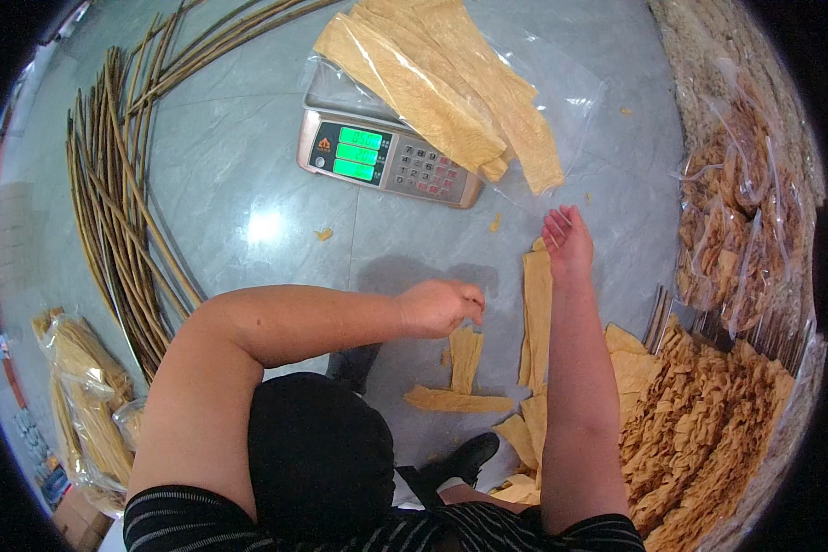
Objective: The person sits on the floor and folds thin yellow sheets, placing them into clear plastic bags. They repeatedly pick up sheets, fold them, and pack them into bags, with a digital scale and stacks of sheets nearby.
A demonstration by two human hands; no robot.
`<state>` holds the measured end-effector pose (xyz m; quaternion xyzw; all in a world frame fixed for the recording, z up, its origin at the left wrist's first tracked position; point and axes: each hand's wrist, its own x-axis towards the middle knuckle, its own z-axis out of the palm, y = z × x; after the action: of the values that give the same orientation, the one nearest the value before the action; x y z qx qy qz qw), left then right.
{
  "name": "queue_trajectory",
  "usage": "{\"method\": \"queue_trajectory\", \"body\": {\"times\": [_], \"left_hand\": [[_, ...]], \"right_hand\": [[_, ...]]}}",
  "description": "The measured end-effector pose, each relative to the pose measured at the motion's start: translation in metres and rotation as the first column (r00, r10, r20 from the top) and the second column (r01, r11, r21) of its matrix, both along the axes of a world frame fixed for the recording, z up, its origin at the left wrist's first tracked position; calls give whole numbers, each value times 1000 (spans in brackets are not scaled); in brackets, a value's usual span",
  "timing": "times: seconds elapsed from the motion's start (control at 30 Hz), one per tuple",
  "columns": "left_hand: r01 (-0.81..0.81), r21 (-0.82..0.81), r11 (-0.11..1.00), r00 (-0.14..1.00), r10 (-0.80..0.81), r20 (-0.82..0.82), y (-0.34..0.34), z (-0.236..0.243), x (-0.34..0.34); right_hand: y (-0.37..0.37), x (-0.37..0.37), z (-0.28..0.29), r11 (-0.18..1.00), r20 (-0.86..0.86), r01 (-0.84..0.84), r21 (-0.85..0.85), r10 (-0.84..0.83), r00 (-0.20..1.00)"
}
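My left hand is bent inward with its fingers curled, just above a short tan wrinkled strip. Whatever those fingers may hold is hidden. My right hand reaches farther forward, fingers stretched out and nothing visible in them. It is close to the near end of a clear plastic bag and beside the top of a long tan strip. Long wrinkled tan sheets, like dried bean curd skin, lie with the bag across a digital scale whose green display is lit.
Thin brown sticks lie along the left, above a bag of pale yellow sticks. A large heap of crumpled tan sheets spreads at the near right, below filled clear bags. Another tan strip lies near my black shoe.
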<state>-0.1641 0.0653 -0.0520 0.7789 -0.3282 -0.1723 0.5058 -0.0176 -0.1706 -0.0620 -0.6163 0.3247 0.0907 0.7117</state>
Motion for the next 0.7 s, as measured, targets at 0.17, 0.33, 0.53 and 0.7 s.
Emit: {"method": "queue_trajectory", "body": {"times": [0.17, 0.33, 0.53, 0.7], "left_hand": [[28, 26, 999, 999, -27, -42, -2, -7, -2], [33, 18, 999, 999, -33, -17, -3, -5, -3], [51, 18, 999, 997, -50, -56, -4, -3, -5], [-38, 24, 999, 999, 38, -25, -2, -2, 6]], "right_hand": [[33, 4, 18, 945, 123, 200, -258, -173, 977], [72, 14, 36, 976, 204, -136, -173, 170, 964], [89, 22, 49, 950, 390, -257, -177, 308, 868], [75, 7, 72, 895, 479, -118, -429, 336, 811]]}}
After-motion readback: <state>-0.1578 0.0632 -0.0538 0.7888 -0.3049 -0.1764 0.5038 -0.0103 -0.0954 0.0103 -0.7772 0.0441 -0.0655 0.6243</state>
